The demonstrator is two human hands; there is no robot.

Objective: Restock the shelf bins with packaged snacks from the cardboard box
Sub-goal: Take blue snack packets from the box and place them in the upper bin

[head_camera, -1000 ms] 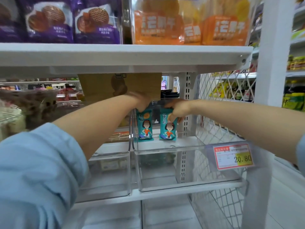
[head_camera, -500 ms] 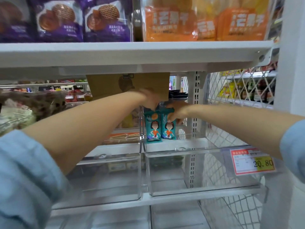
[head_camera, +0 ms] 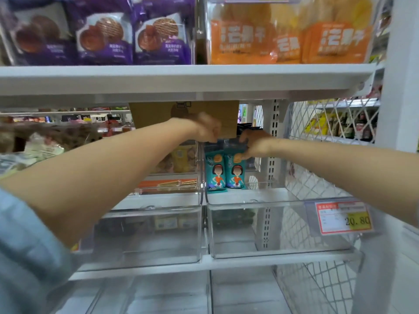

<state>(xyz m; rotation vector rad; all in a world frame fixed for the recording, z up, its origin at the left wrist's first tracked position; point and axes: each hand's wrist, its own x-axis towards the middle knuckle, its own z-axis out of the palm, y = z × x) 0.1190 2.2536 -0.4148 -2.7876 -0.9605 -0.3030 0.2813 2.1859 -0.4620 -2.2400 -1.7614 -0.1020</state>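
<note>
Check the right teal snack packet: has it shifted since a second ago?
Yes. The right teal snack packet, held by the right hand, has slid left, away from the slotted shelf post, up against the left teal snack packet.

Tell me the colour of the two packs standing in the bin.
The packs are teal; head view.

You are facing a white metal rack: a white shelf board (head_camera: 181, 78) runs across the upper part of your view, a square white post (head_camera: 401, 87) stands at your right, and a slotted upright (head_camera: 273, 155) rises at the back. A white wire mesh panel (head_camera: 317, 168) closes the rack's right side, and through it you can see farther shelves (head_camera: 344, 132) with dark bottles. More blurred aisle shelving (head_camera: 56, 114) shows at your left, all under soft, even light.
</note>
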